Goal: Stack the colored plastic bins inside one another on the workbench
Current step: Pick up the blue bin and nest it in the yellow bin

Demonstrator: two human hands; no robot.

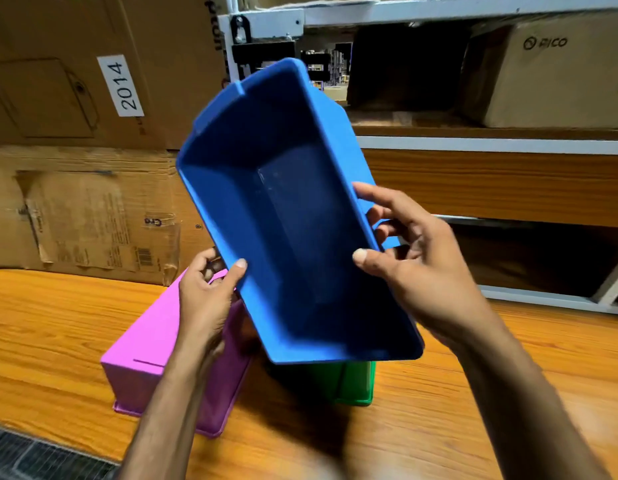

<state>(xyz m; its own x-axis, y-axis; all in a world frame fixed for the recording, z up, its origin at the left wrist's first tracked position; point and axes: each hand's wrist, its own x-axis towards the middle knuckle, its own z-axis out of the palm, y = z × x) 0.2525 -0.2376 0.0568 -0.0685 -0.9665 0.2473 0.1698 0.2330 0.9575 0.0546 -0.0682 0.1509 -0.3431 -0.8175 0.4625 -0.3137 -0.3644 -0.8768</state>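
My left hand [207,299] and right hand [414,268] grip the rims of the rectangular blue plastic bin [293,220], tilted above the pink plastic bin [144,341] and green plastic bin [356,382] beneath them; I judge nothing nested yet.

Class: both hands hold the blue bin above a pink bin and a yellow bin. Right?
No. The head view shows a green bin, not yellow; the left hand and right hand hold the blue bin above it and the pink bin.
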